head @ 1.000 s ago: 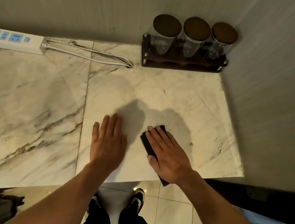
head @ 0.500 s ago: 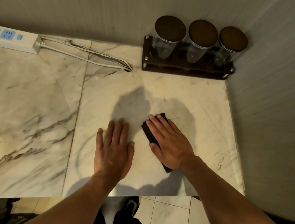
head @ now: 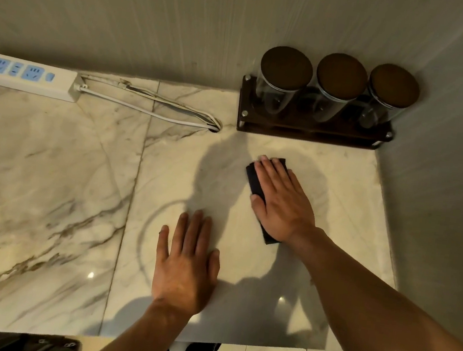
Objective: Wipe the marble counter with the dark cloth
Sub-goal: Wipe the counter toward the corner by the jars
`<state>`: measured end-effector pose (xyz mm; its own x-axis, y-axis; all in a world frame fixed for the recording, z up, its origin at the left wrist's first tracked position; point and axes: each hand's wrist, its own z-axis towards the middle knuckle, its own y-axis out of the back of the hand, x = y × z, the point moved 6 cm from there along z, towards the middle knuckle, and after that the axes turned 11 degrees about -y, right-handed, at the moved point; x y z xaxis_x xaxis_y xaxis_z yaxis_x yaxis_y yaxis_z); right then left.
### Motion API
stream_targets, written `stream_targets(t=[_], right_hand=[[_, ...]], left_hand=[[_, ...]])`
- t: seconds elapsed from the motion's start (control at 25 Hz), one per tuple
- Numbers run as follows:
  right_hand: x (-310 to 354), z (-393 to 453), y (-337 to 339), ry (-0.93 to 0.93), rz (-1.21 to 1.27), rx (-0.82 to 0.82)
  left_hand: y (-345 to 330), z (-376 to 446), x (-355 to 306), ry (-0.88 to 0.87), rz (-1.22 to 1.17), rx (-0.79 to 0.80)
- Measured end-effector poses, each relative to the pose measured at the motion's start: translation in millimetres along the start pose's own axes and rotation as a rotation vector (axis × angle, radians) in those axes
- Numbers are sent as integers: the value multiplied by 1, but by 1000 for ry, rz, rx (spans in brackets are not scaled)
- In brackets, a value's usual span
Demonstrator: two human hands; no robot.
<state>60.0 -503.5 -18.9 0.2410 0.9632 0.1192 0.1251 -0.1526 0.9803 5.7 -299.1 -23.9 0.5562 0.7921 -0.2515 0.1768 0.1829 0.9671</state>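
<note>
1. Marble counter [head: 45, 179], pale with brown veining and a seam running front to back; it fills most of the view and ends at the wall on the right.
2. Rack of three lidded jars [head: 317, 104] in the far right corner; white power strip [head: 27, 75] far left, its cord trailing toward the rack.
3. Left hand [head: 186, 267] lies flat on bare marble near the front edge, fingers together, holding nothing.
4. Right hand [head: 280, 200] is spread palm-down on the dark cloth [head: 256, 182], pinning it to the stone rather than gripping it.
5. Cloth is folded narrow, long axis running from near-right to far-left. It lies beyond and right of the left hand, between that hand and the jar rack; the right hand is the nearer one, directly on top.
6. Against half a second ago: right hand and cloth have pushed farther toward the rack, left hand has dropped back toward the front edge, and a faint curved wipe mark shows left of it.
</note>
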Motion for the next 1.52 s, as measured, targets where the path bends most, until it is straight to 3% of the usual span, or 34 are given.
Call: stream_targets(t=[0.36, 0.72, 1.04, 1.52], right_hand=[[-22, 40, 4, -344, 104, -49], [-24, 3, -1, -758, 260, -138], [-18, -43, -9, -814, 260, -140], [-3, -122, -23, -796, 283, -160]], left_hand=[[3, 0, -1, -2, 25, 50], [0, -1, 0, -11, 30, 52], [5, -3, -3, -37, 4, -6], [1, -3, -1, -2, 54, 35]])
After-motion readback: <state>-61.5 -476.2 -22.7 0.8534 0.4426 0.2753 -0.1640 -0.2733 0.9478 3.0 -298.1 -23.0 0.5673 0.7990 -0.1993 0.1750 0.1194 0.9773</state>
